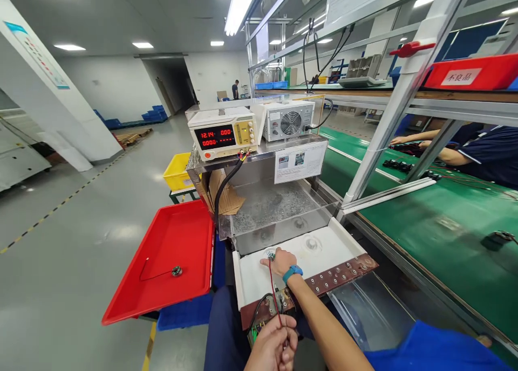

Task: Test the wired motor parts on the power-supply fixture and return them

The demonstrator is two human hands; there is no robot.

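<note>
My right hand [283, 262], with a blue watch on its wrist, reaches over the white tray [332, 241] and grips a small green circuit board [271, 256] at its fingertips. From the board a thin red wire [271, 282] runs down to my left hand [275, 343], which pinches it low in front. Between the hands lies a brown strip [343, 269] studded with metal posts, with a black cable [257, 309] at its left part. A similar small round board [176, 271] with a wire rests in the red tray [190, 220] on the left.
A power supply [222, 136] with red digits and a grey fan unit [289, 120] stand on the shelf above. To the right runs a green conveyor [437, 225], where a co-worker's arms [449, 150] handle dark parts. A yellow bin [177, 171] sits behind the red tray.
</note>
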